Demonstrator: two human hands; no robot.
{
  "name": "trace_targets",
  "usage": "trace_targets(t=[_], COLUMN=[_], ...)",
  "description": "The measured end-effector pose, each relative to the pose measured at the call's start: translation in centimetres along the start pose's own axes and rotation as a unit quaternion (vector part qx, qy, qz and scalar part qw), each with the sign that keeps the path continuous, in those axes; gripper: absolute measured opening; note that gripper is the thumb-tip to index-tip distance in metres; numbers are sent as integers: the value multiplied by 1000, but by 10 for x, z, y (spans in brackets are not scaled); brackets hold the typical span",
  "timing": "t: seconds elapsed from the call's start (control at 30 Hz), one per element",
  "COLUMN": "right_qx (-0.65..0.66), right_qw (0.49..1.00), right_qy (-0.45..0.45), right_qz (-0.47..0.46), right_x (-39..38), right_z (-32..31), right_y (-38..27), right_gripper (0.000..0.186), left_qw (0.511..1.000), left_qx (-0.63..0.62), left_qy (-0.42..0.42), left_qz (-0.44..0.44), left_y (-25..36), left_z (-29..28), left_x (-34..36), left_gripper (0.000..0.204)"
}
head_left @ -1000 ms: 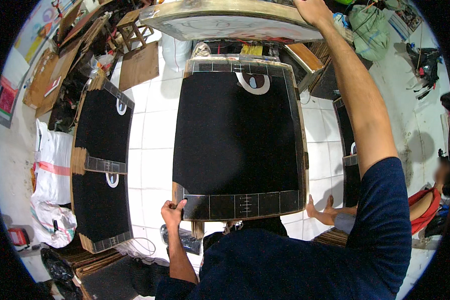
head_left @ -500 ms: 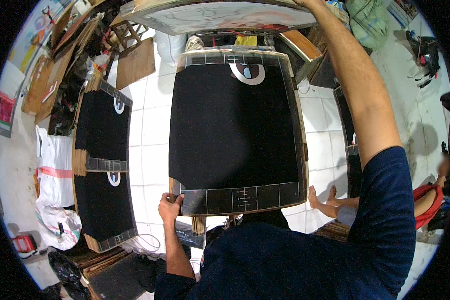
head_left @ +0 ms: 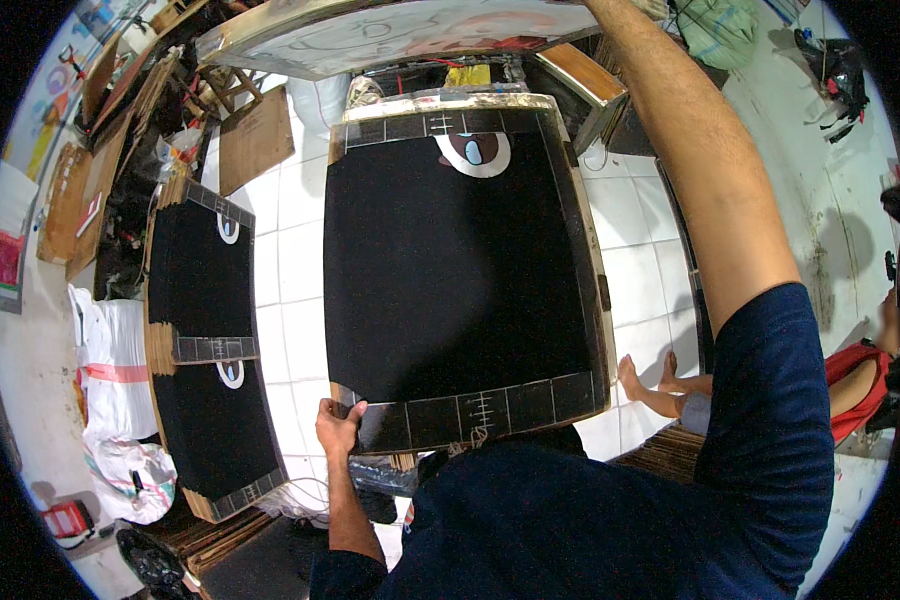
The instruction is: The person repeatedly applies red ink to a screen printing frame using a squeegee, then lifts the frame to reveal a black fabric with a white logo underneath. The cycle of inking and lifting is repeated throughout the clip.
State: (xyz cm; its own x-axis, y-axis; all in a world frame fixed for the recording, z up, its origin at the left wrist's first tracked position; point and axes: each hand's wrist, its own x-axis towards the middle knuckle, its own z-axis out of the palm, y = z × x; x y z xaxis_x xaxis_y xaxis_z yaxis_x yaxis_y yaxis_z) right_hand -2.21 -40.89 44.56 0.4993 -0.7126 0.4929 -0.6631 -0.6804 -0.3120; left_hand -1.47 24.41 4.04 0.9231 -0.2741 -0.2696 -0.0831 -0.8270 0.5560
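The left hand point(head_left: 338, 425) is gripping the near left corner of a black sheet point(head_left: 460, 280), fingers curled over its edge and thumb on top; the sheet is lying flat on a desk point(head_left: 598, 300), covering nearly all of it, with only a pale worn rim showing along the right and far sides; a strip of small marked panels is running along the sheet's near edge and another along its far edge, where a white half-round patch with a brown and blue spot point(head_left: 475, 152) is sitting. The right arm point(head_left: 710, 190) is stretching up and away past the desk's right side, reaching toward a raised frame point(head_left: 390, 35) that is hanging tilted over the far end; the right hand itself is passing out of the picture's top edge, so whether it is open or closed I cannot tell.

To the left, well apart across white floor tiles point(head_left: 290, 270), two more black sheets point(head_left: 205, 350) are lying end to end on a stack of cardboard; white sacks point(head_left: 110, 370) are slumping beside them; a brown board point(head_left: 255, 140) is leaning near the far left. At the right, another person's bare feet point(head_left: 650, 385) are resting on the floor just beside the desk.
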Motion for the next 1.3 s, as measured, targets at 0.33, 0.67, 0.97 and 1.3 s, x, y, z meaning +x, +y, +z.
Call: trace_targets(t=[0.33, 0.67, 0.97, 1.3], right_qx=[6, 21, 2, 30], right_qw=[1000, 1000, 1000, 999], right_qy=[4, 3, 13, 15], right_qz=[-3, -2, -14, 36], right_x=[4, 9, 19, -29], right_z=[0, -3, -1, -4], right_y=[-2, -1, 0, -5], right_gripper=[45, 47, 53, 51], left_qw=[998, 995, 991, 986], left_qx=[67, 100, 120, 166], left_qy=[7, -15, -11, -19], left_qz=[-9, -22, -56, 9], left_y=[25, 45, 37, 32], left_z=[0, -1, 12, 25], left_x=[1, 18, 20, 45], left_gripper=[69, 78, 81, 86])
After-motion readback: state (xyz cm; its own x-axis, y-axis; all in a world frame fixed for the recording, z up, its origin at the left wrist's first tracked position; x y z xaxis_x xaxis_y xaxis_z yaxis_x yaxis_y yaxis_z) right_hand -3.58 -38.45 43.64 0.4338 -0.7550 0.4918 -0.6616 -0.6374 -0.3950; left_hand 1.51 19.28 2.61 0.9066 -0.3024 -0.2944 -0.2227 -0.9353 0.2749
